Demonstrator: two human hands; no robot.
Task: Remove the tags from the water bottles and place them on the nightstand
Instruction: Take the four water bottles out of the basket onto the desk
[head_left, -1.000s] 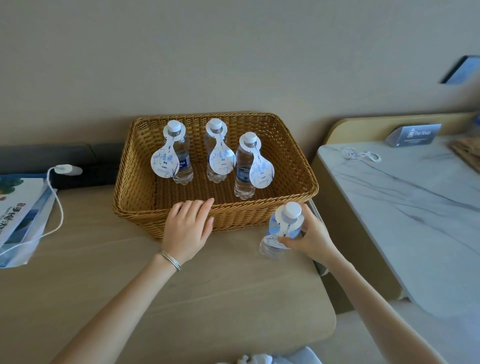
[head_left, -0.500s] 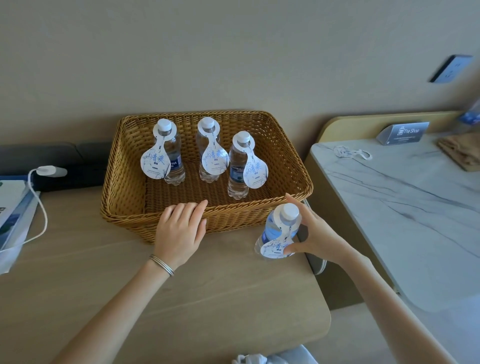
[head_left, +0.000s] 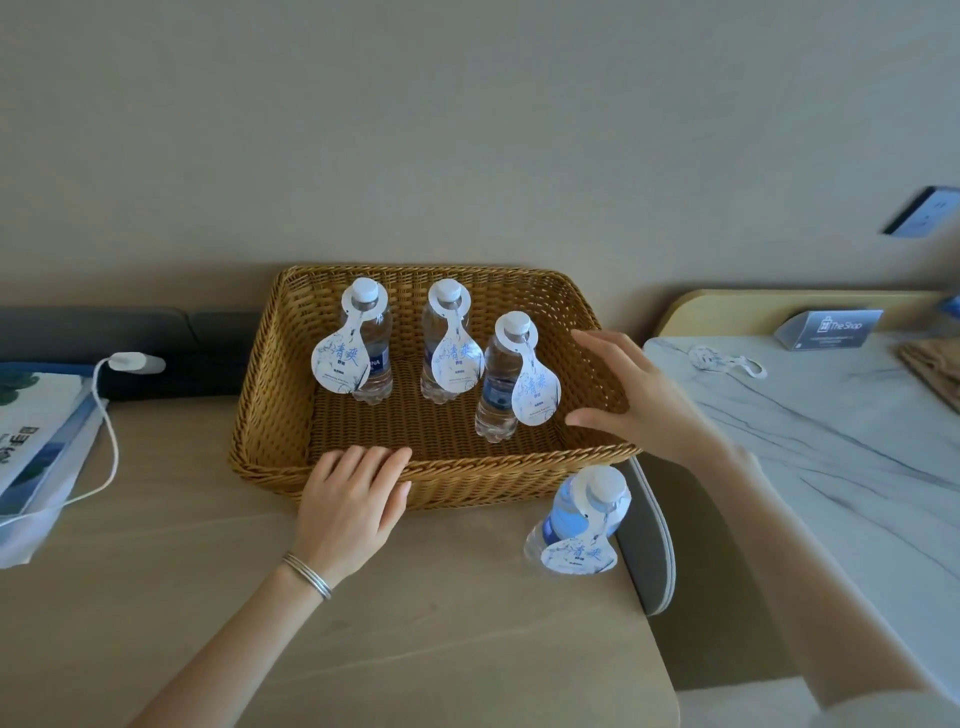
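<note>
The wooden top (head_left: 467, 649) under the basket (head_left: 270, 415) is cut off by the lower edge of the view, and the marble top (head_left: 857, 467) to the basket's right is cut off by the right edge. The booklets (head_left: 36, 431) to the left of the basket are only partly seen. The right hand (head_left: 639, 400) is held over the basket's front right corner and hides part of the rim there. Its fingers are spread wide with the thumb apart, and nothing is held. Whether the thumb touches the nearest tag cannot be told. The left hand (head_left: 348, 509) is laid flat in front of the basket, its straight fingers resting on the front rim and gripping nothing. Inside the basket the left bottle (head_left: 375, 358), middle bottle (head_left: 441, 332) and right bottle (head_left: 496, 395) are stood upright, long axis vertical and caps up. Their labels are partly covered. A fourth bottle (head_left: 569, 514) is stood cap up on the wooden top, just outside the basket's front right corner, and its lower part is hidden by the fourth tag (head_left: 579, 558). The left tag (head_left: 340, 364), middle tag (head_left: 457, 364) and right tag (head_left: 536, 392) are looped over the necks and hang with the broad end down and the print facing the camera. The small white piece (head_left: 724, 361) on the marble top, right of the basket, is too small to be identified.
</note>
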